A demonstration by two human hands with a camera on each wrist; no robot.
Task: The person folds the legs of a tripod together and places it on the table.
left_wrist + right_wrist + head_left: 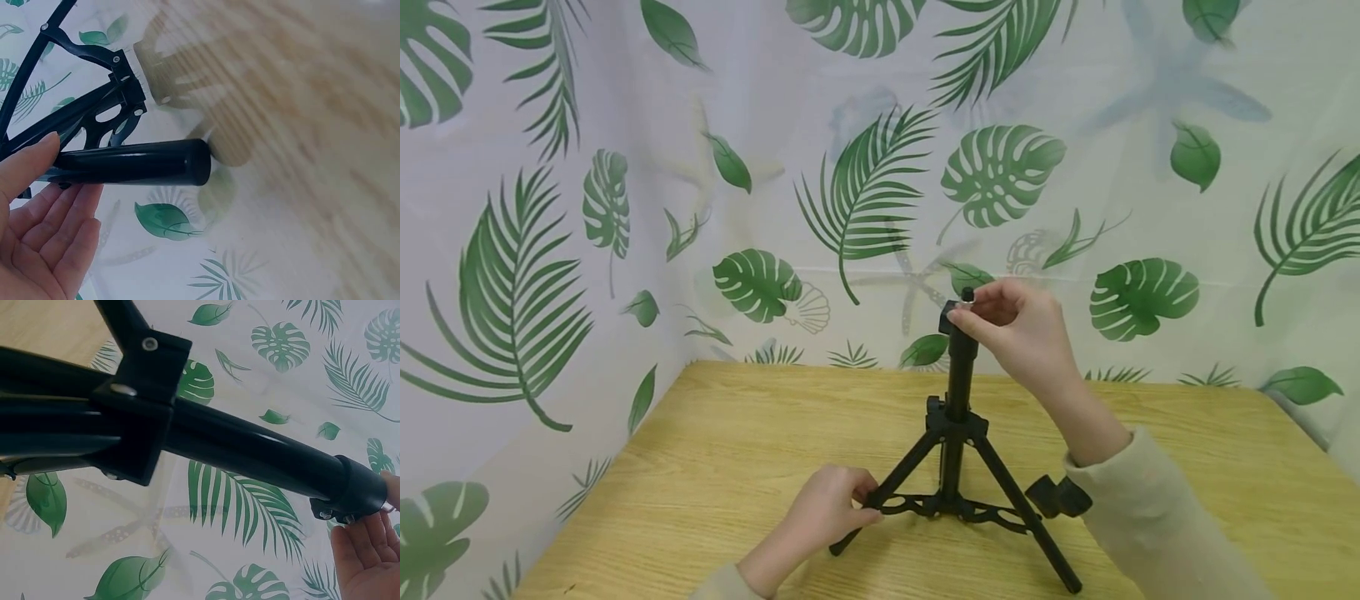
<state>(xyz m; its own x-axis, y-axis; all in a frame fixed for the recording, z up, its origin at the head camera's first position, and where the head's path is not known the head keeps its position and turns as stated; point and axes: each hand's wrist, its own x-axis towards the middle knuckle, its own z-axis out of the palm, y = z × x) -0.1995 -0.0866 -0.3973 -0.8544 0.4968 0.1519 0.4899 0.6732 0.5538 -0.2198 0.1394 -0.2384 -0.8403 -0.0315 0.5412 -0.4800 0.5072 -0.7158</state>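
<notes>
A black tripod stand stands on the table with its legs spread around a centre column. My left hand grips the left leg low down, near the brace. In the left wrist view, the thumb lies on one side of that leg and the fingers on the other. At the top of the column, my right hand pinches the collar area just under a small black tip. The right wrist view shows the collar at the fingertips, with part of that hand cut off by the frame edge.
A black two-lobed piece is on the table, right of the tripod and beside the right sleeve, which partly hides it. The wood-grain table ends at a leaf-printed curtain behind and to the left.
</notes>
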